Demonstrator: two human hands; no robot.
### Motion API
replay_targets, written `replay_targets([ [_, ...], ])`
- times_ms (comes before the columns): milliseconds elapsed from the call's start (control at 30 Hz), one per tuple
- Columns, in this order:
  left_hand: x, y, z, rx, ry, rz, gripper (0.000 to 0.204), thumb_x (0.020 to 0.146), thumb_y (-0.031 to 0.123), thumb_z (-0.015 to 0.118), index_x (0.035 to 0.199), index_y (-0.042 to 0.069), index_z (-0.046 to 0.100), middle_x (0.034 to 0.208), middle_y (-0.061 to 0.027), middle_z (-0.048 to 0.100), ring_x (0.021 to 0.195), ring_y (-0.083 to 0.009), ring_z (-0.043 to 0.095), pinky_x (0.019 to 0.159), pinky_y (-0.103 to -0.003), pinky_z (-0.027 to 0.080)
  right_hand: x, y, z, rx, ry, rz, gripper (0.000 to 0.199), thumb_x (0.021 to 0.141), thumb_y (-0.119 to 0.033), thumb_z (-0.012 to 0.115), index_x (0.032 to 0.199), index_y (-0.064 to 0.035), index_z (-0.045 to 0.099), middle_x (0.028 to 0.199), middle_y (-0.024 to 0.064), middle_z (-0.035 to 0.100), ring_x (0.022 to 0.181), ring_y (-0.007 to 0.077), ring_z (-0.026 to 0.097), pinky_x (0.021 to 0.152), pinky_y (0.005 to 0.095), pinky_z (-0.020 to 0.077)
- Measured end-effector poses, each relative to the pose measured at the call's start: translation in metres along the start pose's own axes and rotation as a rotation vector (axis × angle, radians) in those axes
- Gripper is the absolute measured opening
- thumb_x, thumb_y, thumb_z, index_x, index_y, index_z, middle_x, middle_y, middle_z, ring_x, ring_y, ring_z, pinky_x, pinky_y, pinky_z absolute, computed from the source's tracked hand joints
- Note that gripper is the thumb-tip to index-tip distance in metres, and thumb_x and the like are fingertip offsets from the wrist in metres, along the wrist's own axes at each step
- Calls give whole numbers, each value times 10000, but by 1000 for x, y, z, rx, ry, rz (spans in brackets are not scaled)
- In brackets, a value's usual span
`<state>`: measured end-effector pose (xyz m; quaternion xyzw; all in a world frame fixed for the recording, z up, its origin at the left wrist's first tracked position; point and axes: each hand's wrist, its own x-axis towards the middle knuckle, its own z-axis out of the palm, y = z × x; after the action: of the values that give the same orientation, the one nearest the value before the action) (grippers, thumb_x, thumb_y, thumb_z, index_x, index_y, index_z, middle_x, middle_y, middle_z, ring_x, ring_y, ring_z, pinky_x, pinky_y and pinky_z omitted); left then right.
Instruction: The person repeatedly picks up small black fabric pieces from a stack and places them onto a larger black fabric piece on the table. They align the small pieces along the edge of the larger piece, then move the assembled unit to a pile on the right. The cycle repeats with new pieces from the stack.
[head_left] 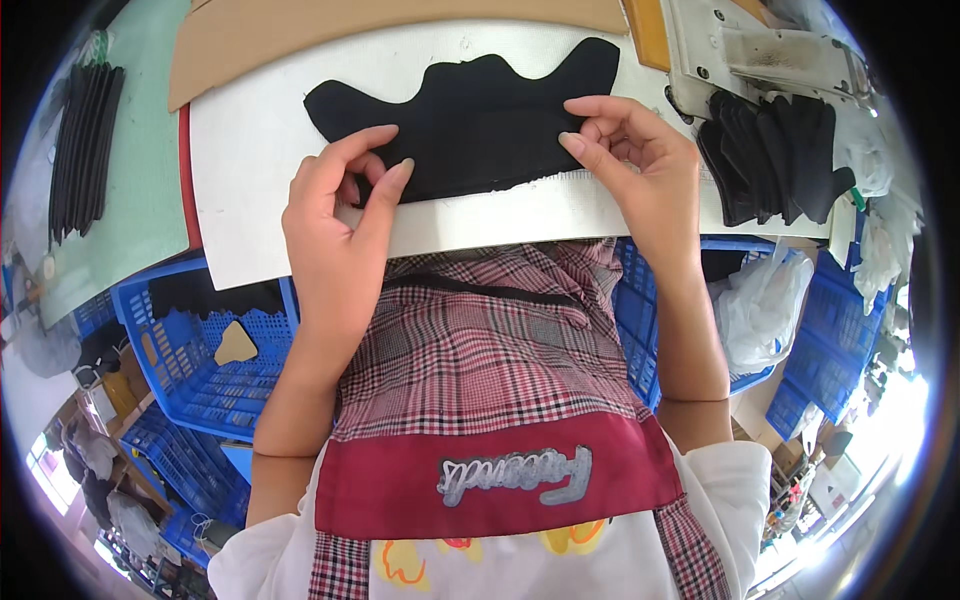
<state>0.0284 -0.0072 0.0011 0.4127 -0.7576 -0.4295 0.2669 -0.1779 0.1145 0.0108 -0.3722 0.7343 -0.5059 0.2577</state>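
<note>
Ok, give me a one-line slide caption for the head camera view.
Both hands, left and right, pinch the lower edge of a black wavy-edged fabric piece on a white board.

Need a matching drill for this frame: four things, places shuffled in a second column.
Things:
1. black fabric piece
2. stack of black pieces
3. blue crate
4. plaid apron

Places:
A. below the table edge, on the person's left
B. on the white board, pinched by both hands
C. worn on the person's front
D. by the machine, far right

Pairs: 1-B, 2-D, 3-A, 4-C
</note>
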Motion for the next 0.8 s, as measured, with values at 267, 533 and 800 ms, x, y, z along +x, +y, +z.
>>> replay_targets([
  [267,3,3,-5,93,-72,36,307,834,30,704,1137,20,657,789,19,529,735,-75,438,702,-215,370,0,3,-1,3,-22,-19,251,795,-5,740,1042,-17,697,720,-41,594,667,32,505,626,199,411],
  [533,3,4,-6,120,-88,67,337,826,25,705,1158,24,646,767,23,514,734,-76,431,694,-216,362,-4,3,0,-84,-26,-69,244,782,-1,739,1021,-15,697,716,-33,595,665,44,515,633,202,426],
  [800,4,4,-5,171,-73,87,337,821,34,709,1152,41,651,758,24,509,726,-83,416,692,-222,355,-3,5,1,-88,-10,-100,235,783,4,735,1014,-14,699,716,-31,598,662,46,516,630,203,439],
])
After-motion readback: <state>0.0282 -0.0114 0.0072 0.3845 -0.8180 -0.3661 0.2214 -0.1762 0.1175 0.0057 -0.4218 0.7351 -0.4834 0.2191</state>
